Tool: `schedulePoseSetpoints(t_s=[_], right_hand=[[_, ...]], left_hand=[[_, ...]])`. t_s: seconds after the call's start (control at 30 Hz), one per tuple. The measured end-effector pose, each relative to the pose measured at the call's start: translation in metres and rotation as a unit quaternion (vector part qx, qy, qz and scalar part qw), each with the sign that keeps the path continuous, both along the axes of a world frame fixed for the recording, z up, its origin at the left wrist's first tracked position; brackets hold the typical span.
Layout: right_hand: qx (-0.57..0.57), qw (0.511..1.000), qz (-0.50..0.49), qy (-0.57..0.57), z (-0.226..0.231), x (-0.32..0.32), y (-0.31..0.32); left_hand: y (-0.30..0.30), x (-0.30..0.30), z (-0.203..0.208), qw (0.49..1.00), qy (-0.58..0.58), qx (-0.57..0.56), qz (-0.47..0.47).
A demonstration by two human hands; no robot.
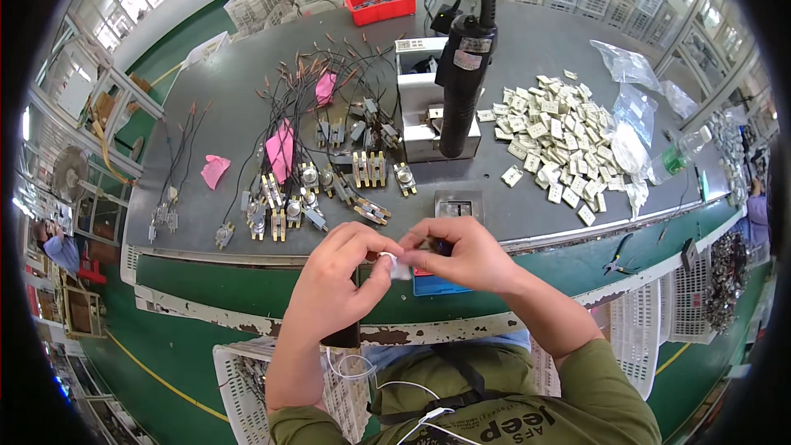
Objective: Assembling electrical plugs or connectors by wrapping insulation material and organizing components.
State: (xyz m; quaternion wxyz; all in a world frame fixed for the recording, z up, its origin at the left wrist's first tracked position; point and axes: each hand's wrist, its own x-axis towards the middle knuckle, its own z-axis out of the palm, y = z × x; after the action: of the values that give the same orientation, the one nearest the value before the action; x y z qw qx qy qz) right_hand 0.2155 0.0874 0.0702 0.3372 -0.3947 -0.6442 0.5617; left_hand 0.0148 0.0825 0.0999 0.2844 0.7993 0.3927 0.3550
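Note:
My left hand (338, 276) is closed, its thumb and forefinger pinching a small white piece (400, 268) whose exact kind I cannot make out. My right hand (465, 255) comes in from the other side, fingers curled, with its tips against my left fingertips at the white piece. Something dark shows within the right hand's curl, too hidden to name. Below the hands, a blue and red box (437, 284) is partly covered. Just beyond them stands a small metal fixture (459, 206) at the table edge.
A black cylindrical tool (465, 86) hangs over a white-and-metal jig (416, 103). Cable assemblies (280, 185) with brass terminals and pink tags lie left. White plastic parts (552, 128) are heaped right, near a bottle (682, 152). Pliers (618, 255) lie right; a red bin (381, 5) stands behind.

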Motion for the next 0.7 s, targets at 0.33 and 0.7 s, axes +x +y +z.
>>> schedulePoseSetpoints(t_s=[0.33, 0.7], right_hand=[[0.141, 0.983, -0.089, -0.077, -0.001, -0.015, -0.017], [0.148, 0.980, -0.069, -0.114, 0.005, -0.005, -0.010]], left_hand=[[-0.003, 0.003, -0.004, 0.996, -0.035, -0.072, 0.049], [0.003, 0.001, -0.003, 0.991, 0.108, 0.074, 0.030]])
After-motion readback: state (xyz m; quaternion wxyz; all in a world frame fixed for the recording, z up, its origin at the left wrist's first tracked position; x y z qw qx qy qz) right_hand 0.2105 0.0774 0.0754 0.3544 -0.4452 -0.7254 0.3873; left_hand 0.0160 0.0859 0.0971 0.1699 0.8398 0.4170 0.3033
